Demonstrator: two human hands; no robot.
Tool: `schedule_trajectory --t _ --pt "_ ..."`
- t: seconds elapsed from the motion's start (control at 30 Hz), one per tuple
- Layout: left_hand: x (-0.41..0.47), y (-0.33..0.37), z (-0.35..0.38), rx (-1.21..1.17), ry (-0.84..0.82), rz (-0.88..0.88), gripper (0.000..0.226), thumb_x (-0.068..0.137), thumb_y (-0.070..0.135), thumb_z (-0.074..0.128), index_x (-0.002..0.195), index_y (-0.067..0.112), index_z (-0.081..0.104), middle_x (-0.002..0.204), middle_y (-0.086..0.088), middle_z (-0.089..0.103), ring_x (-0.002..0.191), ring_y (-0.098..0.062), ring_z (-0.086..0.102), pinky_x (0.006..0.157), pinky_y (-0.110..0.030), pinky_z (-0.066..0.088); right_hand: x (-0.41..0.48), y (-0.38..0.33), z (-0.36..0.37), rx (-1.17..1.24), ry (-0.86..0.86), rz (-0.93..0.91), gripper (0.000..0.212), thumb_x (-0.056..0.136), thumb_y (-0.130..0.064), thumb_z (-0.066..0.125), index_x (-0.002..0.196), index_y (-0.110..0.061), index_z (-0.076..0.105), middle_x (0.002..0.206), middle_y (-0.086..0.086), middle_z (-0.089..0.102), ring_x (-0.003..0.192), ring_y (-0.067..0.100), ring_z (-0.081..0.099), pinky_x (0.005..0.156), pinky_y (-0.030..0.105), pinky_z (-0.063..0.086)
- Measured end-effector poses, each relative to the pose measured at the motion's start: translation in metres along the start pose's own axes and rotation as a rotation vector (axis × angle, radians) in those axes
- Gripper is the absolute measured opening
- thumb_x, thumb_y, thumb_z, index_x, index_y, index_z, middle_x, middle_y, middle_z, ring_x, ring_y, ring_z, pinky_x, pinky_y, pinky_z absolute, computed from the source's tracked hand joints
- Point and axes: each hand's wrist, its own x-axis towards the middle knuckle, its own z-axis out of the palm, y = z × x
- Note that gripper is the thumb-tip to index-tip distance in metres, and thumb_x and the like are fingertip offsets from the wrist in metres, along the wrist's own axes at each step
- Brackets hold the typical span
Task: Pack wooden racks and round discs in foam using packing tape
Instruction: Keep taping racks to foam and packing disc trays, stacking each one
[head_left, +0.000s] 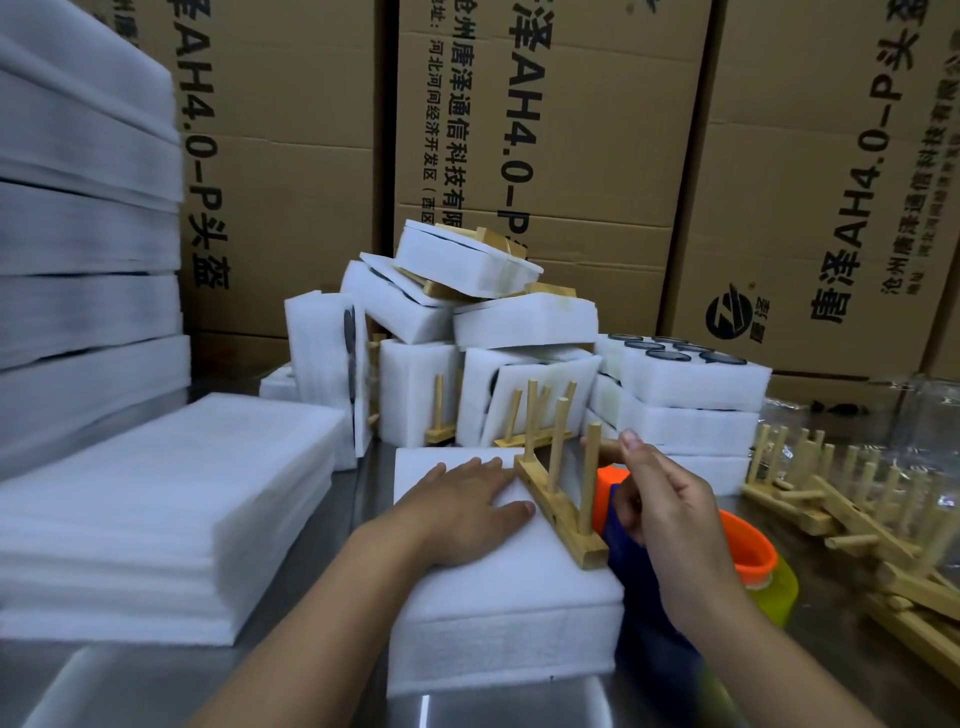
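Note:
A thick white foam block (498, 603) lies on the metal table in front of me. My left hand (462, 506) presses flat on its top, fingers straight. A wooden rack (563, 506) with upright pegs stands along the block's right edge. My right hand (665, 493) hovers just right of the rack with loosely curled fingers, over a blue and orange tape dispenser (748, 545); whether it holds anything is unclear. Foam with dark round discs (670, 356) set in it sits behind.
Packed foam bundles (467, 322) pile up at the back centre. Foam sheets (156, 519) are stacked at left, with taller stacks (88, 234) behind. Loose wooden racks (857, 509) lie at right. Cardboard boxes (545, 130) wall off the back.

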Motion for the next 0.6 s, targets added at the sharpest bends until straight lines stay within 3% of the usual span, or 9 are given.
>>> schedule_trajectory --t 0.07,0.1,0.13,0.23,0.27,0.37,0.43,0.5,0.6 --pt "0.0 0.0 0.0 -0.005 0.005 0.002 0.061 0.096 0.055 0.026 0.15 0.032 0.012 0.158 0.011 0.006 0.145 -0.006 0.0 0.115 -0.03 -0.004 0.003 0.003 -0.001 -0.005 -0.022 0.04 0.03 0.083 -0.039 0.052 0.082 -0.021 0.077 0.06 0.005 0.062 0.057 0.017 0.057 0.058 0.022 0.05" --pt "0.0 0.0 0.0 -0.008 0.01 0.005 0.061 0.096 0.055 0.026 0.15 0.033 0.012 0.158 0.011 0.006 0.145 -0.006 0.0 0.115 -0.03 -0.004 0.004 0.006 -0.001 -0.013 -0.038 0.059 0.028 0.089 -0.032 0.052 0.084 -0.02 0.077 0.076 0.017 0.066 0.072 0.029 0.06 0.071 0.036 0.052" --pt "0.0 0.0 0.0 -0.009 0.015 0.008 0.06 0.096 0.055 0.026 0.15 0.032 0.012 0.158 0.011 0.006 0.145 -0.006 0.001 0.115 -0.03 -0.004 0.005 0.008 -0.001 -0.019 -0.048 0.069 0.026 0.093 -0.024 0.052 0.087 -0.019 0.076 0.087 0.018 0.067 0.084 0.032 0.061 0.08 0.04 0.051" --pt "0.0 -0.001 0.001 -0.059 0.041 0.004 0.06 0.096 0.053 0.031 0.15 0.03 0.018 0.158 0.01 0.012 0.145 -0.008 0.006 0.115 -0.028 0.001 0.005 0.012 0.003 -0.057 -0.054 0.094 0.025 0.095 -0.009 0.049 0.09 -0.016 0.073 0.082 -0.004 0.07 0.077 0.004 0.064 0.066 0.012 0.047" --pt "0.0 -0.001 0.0 -0.136 0.079 -0.012 0.058 0.096 0.05 0.036 0.149 0.028 0.023 0.157 0.009 0.018 0.144 -0.01 0.012 0.114 -0.026 0.007 0.004 0.013 0.003 -0.058 -0.06 0.124 0.024 0.095 -0.008 0.049 0.091 -0.014 0.072 0.081 -0.005 0.07 0.071 0.0 0.062 0.06 0.009 0.045" --pt "0.005 -0.008 -0.01 -0.597 0.31 -0.11 0.04 0.095 0.027 0.049 0.135 0.021 0.05 0.142 0.003 0.047 0.129 -0.014 0.042 0.099 -0.019 0.03 0.005 0.016 0.003 -0.082 -0.107 0.15 0.018 0.093 -0.01 0.055 0.091 -0.013 0.072 0.081 -0.004 0.071 0.073 0.003 0.062 0.061 0.01 0.046" --pt "0.006 -0.017 -0.02 -0.882 0.453 -0.21 0.029 0.093 0.015 0.05 0.119 0.015 0.063 0.129 -0.004 0.059 0.118 -0.019 0.052 0.097 -0.024 0.038 0.003 0.015 0.004 -0.099 -0.134 0.122 0.014 0.091 -0.011 0.058 0.092 -0.014 0.072 0.082 -0.006 0.071 0.073 -0.002 0.06 0.061 0.008 0.044" --pt "0.008 -0.027 -0.027 -1.081 0.538 -0.294 0.018 0.091 0.014 0.052 0.101 0.013 0.067 0.117 -0.01 0.064 0.111 -0.024 0.057 0.1 -0.033 0.041 0.002 0.016 0.005 -0.117 -0.162 0.106 0.011 0.088 -0.011 0.062 0.092 -0.014 0.073 0.081 -0.004 0.07 0.069 -0.003 0.059 0.059 0.01 0.045" --pt "0.008 -0.034 -0.031 -1.242 0.56 -0.297 0.019 0.092 0.018 0.049 0.096 0.012 0.067 0.098 -0.005 0.068 0.092 -0.014 0.062 0.086 -0.03 0.043 0.001 0.018 0.007 -0.201 -0.184 0.115 0.011 0.083 -0.008 0.068 0.09 -0.017 0.072 0.074 -0.003 0.065 0.063 0.001 0.056 0.056 0.017 0.045"
